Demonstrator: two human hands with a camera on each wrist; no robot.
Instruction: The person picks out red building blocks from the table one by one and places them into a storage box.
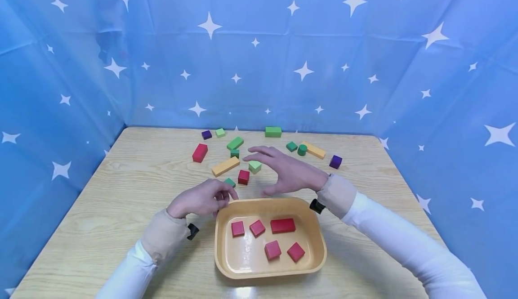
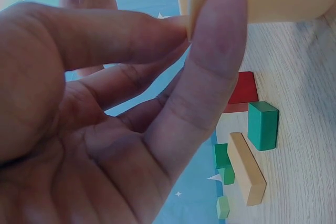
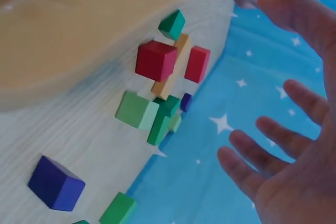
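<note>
Tan plastic tub sits at near side of the wood bench, approx. centre, open side up. L hand is at its far L corner, fingers clamped on the rim, thumb one side & fingertip the other per L wrist cam. R hand is held out past the far rim, palm facing in, fingers spread apart, thumb well off the rest.

In tub, all red: long block plus 4 smaller blocks, spaced apart on the floor.

On bench just past tub, btwn hands: red cube, w/ lt green block just behind to R, nr R fingertips. Dk green block is nr L fingers. Yellowish bar lies diag. behind red cube; red oblong farther L.

Back row, L to R: purple block, pale green block, green bar w/ dk green cube just in front, green oblong.

Far R: dk green piece, green cylinder beside 2nd yellowish bar, then purple cube. Blue star-print cloth hangs behind.
</note>
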